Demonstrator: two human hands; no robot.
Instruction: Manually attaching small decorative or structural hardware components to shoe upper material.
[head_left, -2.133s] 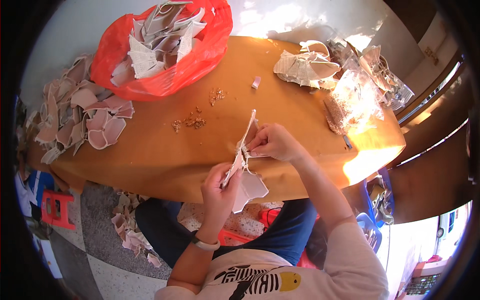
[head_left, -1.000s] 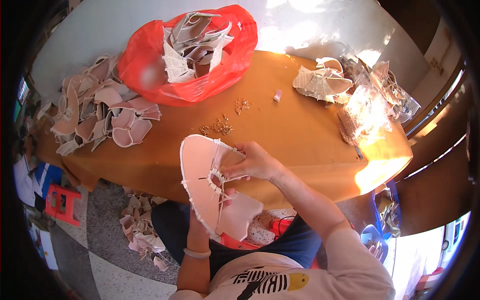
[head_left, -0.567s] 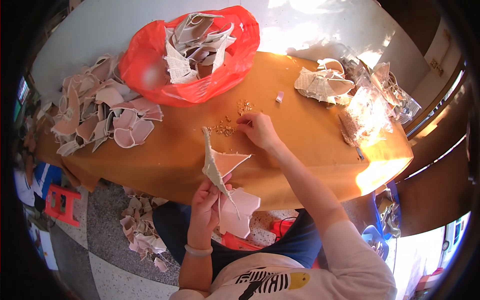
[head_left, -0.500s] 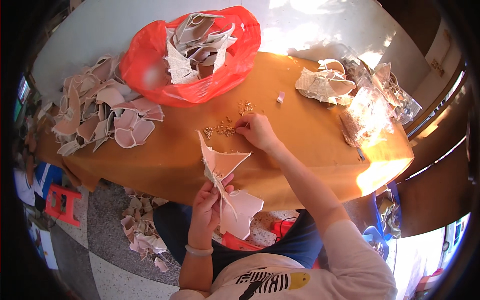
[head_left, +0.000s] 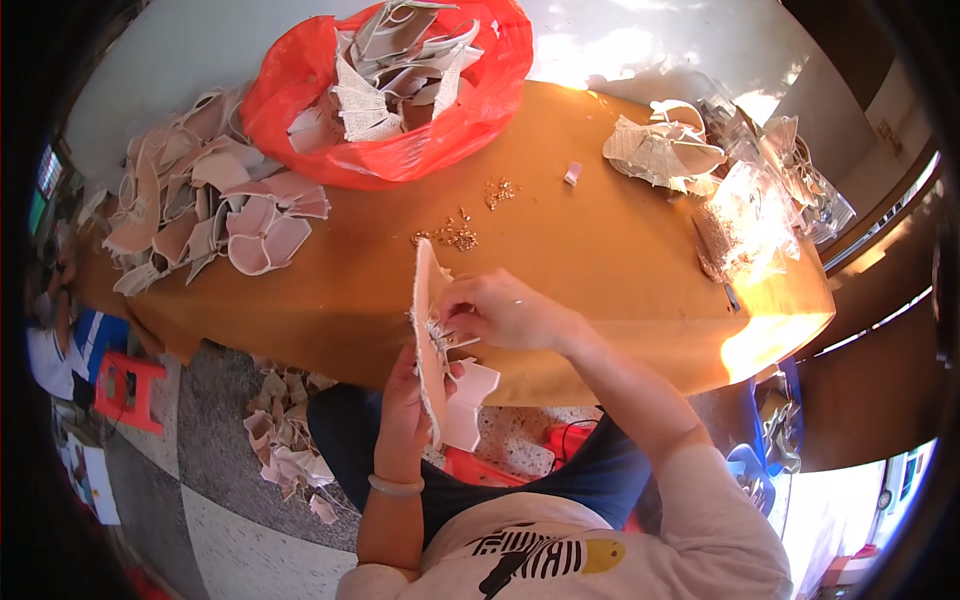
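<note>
My left hand [head_left: 402, 400] is closed around a pale pink bra piece [head_left: 428, 370], held up on edge over the table's near side. A flat lighter panel [head_left: 470, 405] of it hangs below, to the right. My right hand [head_left: 505, 312] has its fingers bent and pinched together at the middle of the bra piece, where thin cords or straps show. Whatever sits between those fingertips is hidden. Just beyond the bra piece lie small gold-coloured metal parts [head_left: 462, 238] in a loose cluster, with another little heap of gold parts [head_left: 500, 192] farther back.
A red plastic bag [head_left: 400, 165] full of bra pieces stands at the back. Piles of bra pieces lie on the left [head_left: 265, 235] and far right [head_left: 665, 150]. A shiny clear bag [head_left: 745, 225] rests on the brown cloth [head_left: 620, 270]. More pieces [head_left: 290, 440] lie on the floor.
My right hand has come from the gold parts toward me, to the bra piece. My left hand has turned that piece more edge-on. The whole view has shifted slightly.
</note>
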